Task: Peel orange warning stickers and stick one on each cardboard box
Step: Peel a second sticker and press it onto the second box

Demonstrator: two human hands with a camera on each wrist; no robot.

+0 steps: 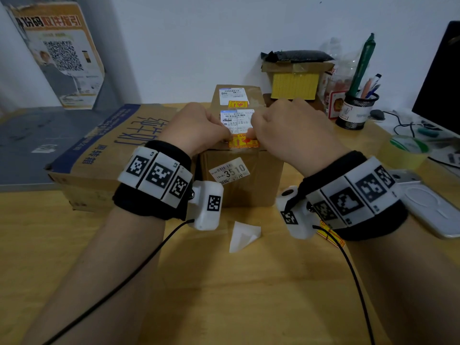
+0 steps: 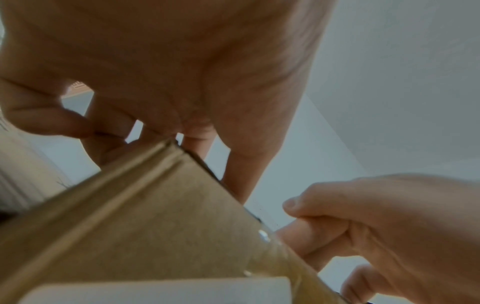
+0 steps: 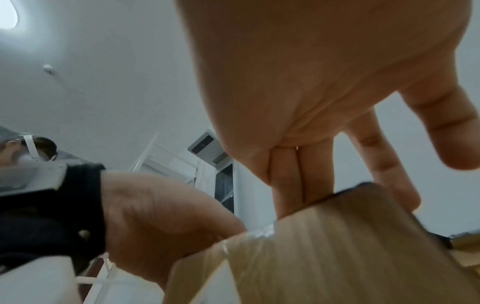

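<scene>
A small cardboard box (image 1: 242, 180) stands at the table's middle with an orange warning sticker (image 1: 244, 142) lying along its top front edge. My left hand (image 1: 225, 135) presses its fingertips on the sticker's left end, and my right hand (image 1: 251, 133) presses down at its right end. In the right wrist view the right hand's fingers (image 3: 298, 185) reach straight down onto the box (image 3: 337, 246). A second box (image 1: 236, 95) behind carries an orange sticker (image 1: 238, 104). A large flat box (image 1: 107, 150) lies to the left, with no orange sticker on its visible faces.
White peeled backing paper (image 1: 242, 236) lies in front of the box. An orange sticker sheet (image 1: 331, 235) peeks out under my right wrist. At the right are a phone (image 1: 433, 210), a tape roll (image 1: 408, 150), a pen holder (image 1: 356, 110) and a monitor (image 1: 440, 78).
</scene>
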